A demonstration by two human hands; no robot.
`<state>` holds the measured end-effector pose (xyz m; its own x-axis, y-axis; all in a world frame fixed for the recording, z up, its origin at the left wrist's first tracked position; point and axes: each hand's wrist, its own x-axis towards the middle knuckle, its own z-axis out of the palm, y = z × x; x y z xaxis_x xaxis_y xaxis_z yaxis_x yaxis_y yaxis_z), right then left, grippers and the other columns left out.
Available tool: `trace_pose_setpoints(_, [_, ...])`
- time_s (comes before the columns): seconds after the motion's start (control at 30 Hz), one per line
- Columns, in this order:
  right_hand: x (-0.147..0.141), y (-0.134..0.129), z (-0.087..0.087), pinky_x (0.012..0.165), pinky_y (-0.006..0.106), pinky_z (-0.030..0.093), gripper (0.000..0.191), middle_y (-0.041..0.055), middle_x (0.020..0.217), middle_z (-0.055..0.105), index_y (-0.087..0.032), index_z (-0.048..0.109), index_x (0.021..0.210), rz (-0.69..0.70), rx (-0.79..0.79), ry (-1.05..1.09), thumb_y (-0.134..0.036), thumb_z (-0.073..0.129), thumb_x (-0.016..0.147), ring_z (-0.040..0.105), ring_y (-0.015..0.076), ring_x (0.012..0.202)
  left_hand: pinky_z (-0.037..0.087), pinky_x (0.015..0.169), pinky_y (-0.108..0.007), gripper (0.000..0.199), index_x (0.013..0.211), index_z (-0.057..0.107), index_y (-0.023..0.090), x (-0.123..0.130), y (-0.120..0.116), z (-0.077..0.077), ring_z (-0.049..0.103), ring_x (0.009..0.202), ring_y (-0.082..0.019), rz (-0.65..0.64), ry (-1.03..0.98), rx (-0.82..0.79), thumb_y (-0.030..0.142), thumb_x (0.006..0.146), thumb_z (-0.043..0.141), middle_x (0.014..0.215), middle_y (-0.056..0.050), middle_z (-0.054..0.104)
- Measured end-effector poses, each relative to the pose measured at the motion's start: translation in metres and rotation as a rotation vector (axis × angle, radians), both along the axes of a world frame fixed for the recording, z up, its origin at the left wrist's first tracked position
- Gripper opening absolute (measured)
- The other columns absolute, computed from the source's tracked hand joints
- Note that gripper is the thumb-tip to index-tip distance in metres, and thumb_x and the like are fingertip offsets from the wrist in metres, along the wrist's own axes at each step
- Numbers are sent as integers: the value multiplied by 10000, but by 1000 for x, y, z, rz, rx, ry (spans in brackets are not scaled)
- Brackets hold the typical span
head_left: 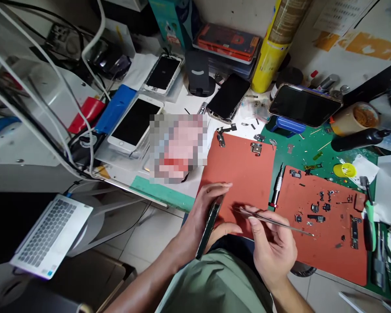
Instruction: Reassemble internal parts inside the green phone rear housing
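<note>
The left hand (197, 213) was curled round a slim phone-like device (209, 228), held nearly edge-on over the green clothing (218, 280) on the lap, by the near edge of the left red mat (244, 165). The right hand (275, 243) had tweezers (280, 222) pinched between thumb and fingers, tips just apart from the device; couldn't tell if they'd caught anything. My worry: at that tilt, anything loose could've slid into the lap, and one slip of those points could've scratched something. Tiny parts (315, 208) on the right red mat (340, 267) looked easy to flick away with a careless wrist.

Writing? Not much. Laptop (52, 237) stickers: unreadable. Small tube (202, 108): maybe "B-7" something. Wall sheet (343, 15): print way too small.
</note>
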<state>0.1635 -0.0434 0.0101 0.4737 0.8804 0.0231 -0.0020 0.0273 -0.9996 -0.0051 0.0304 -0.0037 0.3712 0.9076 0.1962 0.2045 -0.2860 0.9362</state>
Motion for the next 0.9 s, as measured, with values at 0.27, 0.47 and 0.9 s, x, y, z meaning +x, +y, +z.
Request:
trace_pose_setpoints(0.27, [-7,-3,-10,937,348,731,210,33,1099,848,-257,764,1145,54,-43,-91,-110,740,997,857,228,1025,512,1217,-534,798,1578,472,305,-23,11,17,572,1469,-337,-106,135,-81,272,903,896,1519,-150,593])
trace_pose_setpoints(0.47, [-9,-2,-17,963,346,724,288,26,1118,850,-276,757,1214,133,-35,-282,-91,728,995,853,222,1043,531,1220,-485,771,1600,466,375,-27,11,16,586,1495,-319,-163,55,-266,297,942,859,1593,-89,608])
trace_pose_setpoints(0.9, [-16,19,-1,869,371,739,41,27,1033,848,-248,700,1076,-27,-108,168,-219,713,1051,862,219,947,436,1303,-561,975,1533,471,403,-32,-1,-7,513,1573,-347,-92,-139,-226,226,747,1020,1667,-102,560])
